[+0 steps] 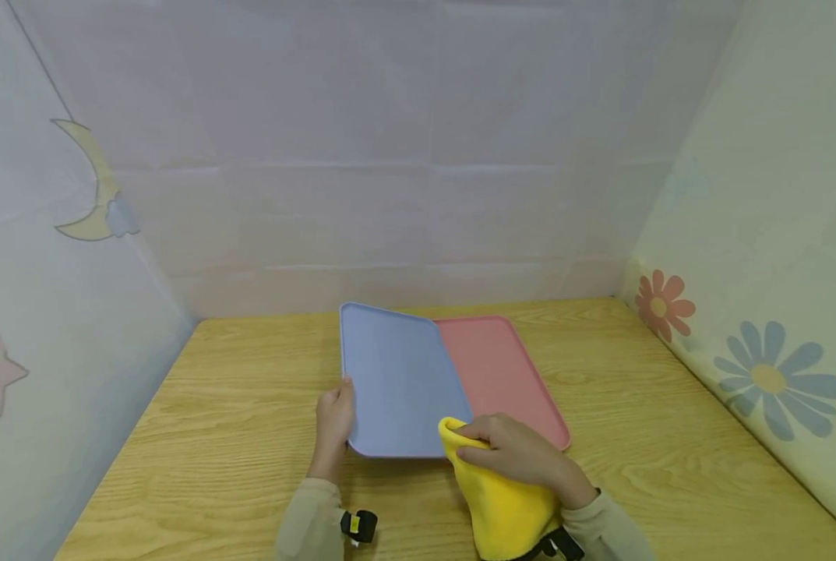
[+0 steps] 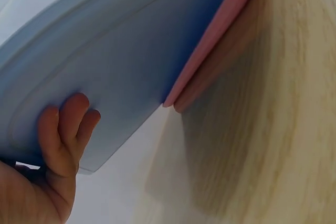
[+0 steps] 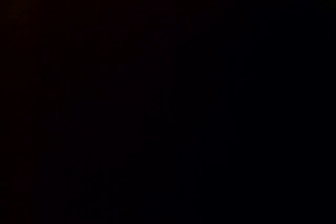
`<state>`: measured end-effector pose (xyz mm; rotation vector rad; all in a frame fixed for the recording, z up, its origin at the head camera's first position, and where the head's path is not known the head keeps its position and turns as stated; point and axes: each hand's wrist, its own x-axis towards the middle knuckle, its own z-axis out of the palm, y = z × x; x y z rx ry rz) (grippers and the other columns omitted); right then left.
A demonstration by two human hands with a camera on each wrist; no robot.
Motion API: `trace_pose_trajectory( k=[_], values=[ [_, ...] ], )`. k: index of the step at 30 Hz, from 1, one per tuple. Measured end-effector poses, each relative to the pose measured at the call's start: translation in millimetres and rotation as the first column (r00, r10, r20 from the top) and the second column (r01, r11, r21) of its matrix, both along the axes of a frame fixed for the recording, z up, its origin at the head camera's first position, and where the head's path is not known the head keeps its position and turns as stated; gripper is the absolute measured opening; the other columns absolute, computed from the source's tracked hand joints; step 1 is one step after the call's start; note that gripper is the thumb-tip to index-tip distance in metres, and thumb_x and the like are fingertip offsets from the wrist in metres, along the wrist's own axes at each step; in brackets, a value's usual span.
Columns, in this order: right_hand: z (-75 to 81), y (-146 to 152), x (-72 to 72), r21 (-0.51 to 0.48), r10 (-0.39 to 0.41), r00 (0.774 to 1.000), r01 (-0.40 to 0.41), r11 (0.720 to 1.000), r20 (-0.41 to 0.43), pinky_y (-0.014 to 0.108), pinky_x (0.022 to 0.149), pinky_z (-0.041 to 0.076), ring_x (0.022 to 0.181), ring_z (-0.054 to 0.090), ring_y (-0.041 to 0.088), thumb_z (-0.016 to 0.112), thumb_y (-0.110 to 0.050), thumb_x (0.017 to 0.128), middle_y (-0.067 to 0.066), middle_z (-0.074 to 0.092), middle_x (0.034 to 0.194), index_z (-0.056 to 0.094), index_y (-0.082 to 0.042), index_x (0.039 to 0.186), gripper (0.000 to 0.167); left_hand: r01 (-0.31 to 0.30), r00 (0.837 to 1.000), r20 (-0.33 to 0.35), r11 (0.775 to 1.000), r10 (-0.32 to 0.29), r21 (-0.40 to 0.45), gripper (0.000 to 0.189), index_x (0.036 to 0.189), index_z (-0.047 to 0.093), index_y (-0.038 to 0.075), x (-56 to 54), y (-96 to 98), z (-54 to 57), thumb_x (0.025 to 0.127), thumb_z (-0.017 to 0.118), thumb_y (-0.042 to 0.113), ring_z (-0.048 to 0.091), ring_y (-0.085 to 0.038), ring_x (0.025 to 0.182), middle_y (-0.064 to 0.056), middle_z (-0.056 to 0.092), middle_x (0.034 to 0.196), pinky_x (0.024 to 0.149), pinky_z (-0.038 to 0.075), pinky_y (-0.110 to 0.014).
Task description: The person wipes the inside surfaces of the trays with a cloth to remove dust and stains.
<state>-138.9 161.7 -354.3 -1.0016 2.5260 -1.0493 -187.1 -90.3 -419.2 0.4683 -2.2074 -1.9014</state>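
Note:
My left hand (image 1: pixel 335 417) grips the left edge of a blue tray (image 1: pixel 400 382), thumb on top and fingers (image 2: pixel 73 124) curled beneath, as the left wrist view shows. That edge is raised, so the tray tilts down to the right over a pink tray (image 1: pixel 502 374). In my right hand (image 1: pixel 512 448) is a yellow cloth (image 1: pixel 505 514), bunched at its top between thumb and fingers and hanging toward me. The cloth's top overlaps the blue tray's near right corner in the head view. The right wrist view is dark.
Both trays are on a wood-grain table (image 1: pixel 249 405). A pale sheet (image 1: pixel 403 156) hangs behind it, and patterned sheets (image 1: pixel 761 234) stand along the left and right sides. Black straps with small cameras (image 1: pixel 359 526) sit on the wrists.

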Motion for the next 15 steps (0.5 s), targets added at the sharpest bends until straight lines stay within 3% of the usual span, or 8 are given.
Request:
trace_pose_trajectory(
  k=[7,12,15],
  values=[
    [-1.8,0,0.5,0.001,0.004,1.000,-0.004,1.000,0.000,0.022,0.057,0.043,0.064,0.049,0.003,0.054,-0.024,0.089,-0.010,0.056,0.078,0.066,-0.009,0.102,0.023,0.064,0.998,0.005,0.998,-0.063,-0.029,0.041,0.055,0.044,0.007,-1.5,-2.0,-6.4,0.094,0.037,0.017,0.043,-0.014,0.052,-0.003,0.045,0.056,0.048,0.038,-0.027],
    [-2.8,0,0.3,0.005,0.012,1.000,-0.012,1.000,-0.003,0.022,0.060,0.043,0.067,0.049,0.003,0.055,-0.025,0.089,-0.008,0.058,0.082,0.066,-0.008,0.103,0.024,0.106,0.994,0.049,0.992,-0.102,-0.070,0.038,0.070,0.054,-0.004,-2.5,-4.9,-11.0,0.095,0.035,0.017,0.046,-0.019,0.063,-0.007,0.048,0.065,0.056,0.039,-0.029],
    [-3.2,0,0.4,0.005,0.014,1.000,-0.014,1.000,0.000,0.022,0.060,0.043,0.067,0.049,0.003,0.055,-0.025,0.089,-0.007,0.059,0.084,0.065,-0.007,0.104,0.026,0.115,0.992,0.067,0.990,-0.110,-0.087,0.038,0.074,0.055,-0.005,-3.2,-5.9,-12.9,0.095,0.034,0.018,0.046,-0.021,0.068,-0.008,0.048,0.068,0.059,0.038,-0.029]
  ],
)
